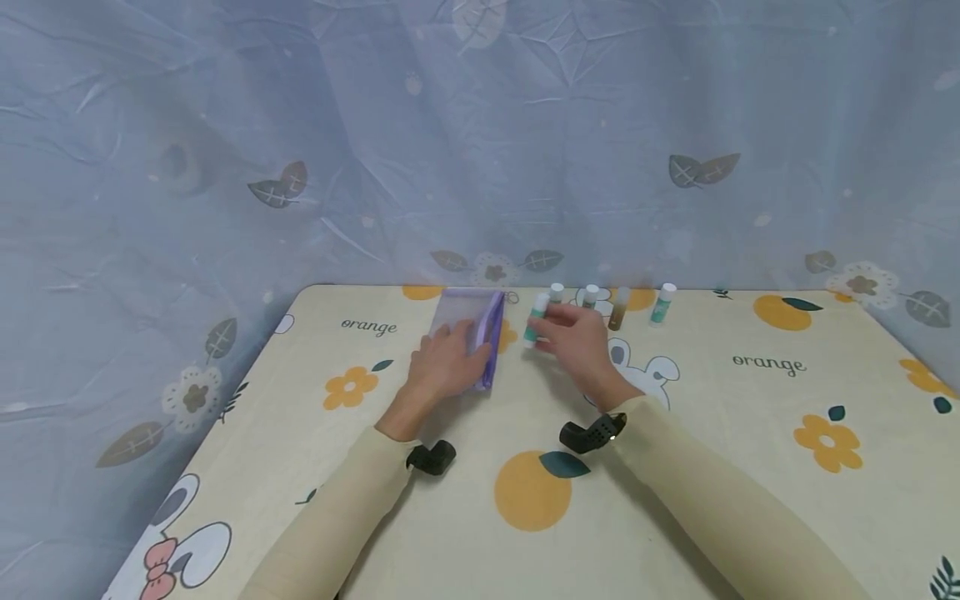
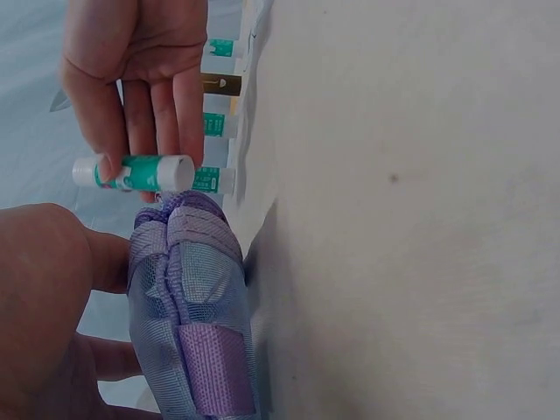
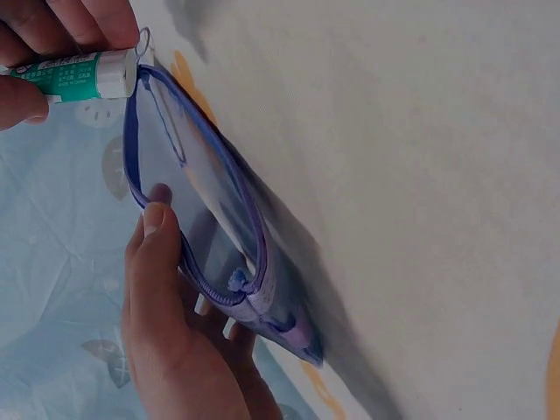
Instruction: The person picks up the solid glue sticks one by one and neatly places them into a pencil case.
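Note:
My left hand grips the near wall of a purple zip mesh pouch, its thumb hooked over the rim and the fingers along the outside. In the right wrist view the mouth of the pouch gapes wide, with a zip running round its edge. Between thumb and fingers, my right hand pinches a white-capped green glue stick. One end of that glue stick is right by the far corner of the pouch's mouth, near a small cord loop.
Behind my right hand stand two more glue sticks, one partly hidden and another beside it. A brown tube and a further glue stick are to their right. A patterned cloth covers the table; a curtain hangs behind.

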Action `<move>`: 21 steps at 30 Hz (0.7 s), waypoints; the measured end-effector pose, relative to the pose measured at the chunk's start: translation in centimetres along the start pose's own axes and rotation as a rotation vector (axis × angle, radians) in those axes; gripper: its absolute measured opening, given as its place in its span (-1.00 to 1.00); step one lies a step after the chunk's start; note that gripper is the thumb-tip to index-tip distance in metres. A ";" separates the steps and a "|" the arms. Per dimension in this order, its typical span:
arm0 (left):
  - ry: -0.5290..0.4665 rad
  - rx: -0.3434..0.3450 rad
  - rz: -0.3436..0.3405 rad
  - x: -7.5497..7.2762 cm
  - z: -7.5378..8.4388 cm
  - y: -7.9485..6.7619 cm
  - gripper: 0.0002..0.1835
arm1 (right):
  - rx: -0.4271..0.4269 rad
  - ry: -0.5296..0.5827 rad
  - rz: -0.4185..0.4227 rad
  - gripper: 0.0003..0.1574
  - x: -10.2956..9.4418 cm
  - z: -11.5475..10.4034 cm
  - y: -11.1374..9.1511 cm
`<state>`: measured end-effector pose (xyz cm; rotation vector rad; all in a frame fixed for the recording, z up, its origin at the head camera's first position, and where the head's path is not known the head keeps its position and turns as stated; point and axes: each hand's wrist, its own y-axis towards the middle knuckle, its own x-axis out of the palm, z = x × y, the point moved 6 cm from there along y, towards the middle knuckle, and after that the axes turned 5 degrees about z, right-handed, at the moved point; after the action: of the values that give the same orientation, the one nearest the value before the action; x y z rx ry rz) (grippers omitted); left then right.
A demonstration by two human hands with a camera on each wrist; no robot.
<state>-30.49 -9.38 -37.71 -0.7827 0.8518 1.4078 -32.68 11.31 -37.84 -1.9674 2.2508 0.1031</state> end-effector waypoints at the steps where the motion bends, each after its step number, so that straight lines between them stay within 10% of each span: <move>1: 0.000 0.000 0.001 0.0 0.0 0.0 -0.27 | 0.001 0.008 -0.004 -0.42 0.1 0.0 0.0; 21: 0.006 -0.002 0.006 -0.1 0.3 -0.2 -0.29 | 0.031 0.198 -0.081 -0.49 3.0 0.0 0.7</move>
<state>-30.26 -9.21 -37.45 -0.7873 0.8582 1.4123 -33.75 8.50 -38.32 -2.1348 2.2677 -0.1412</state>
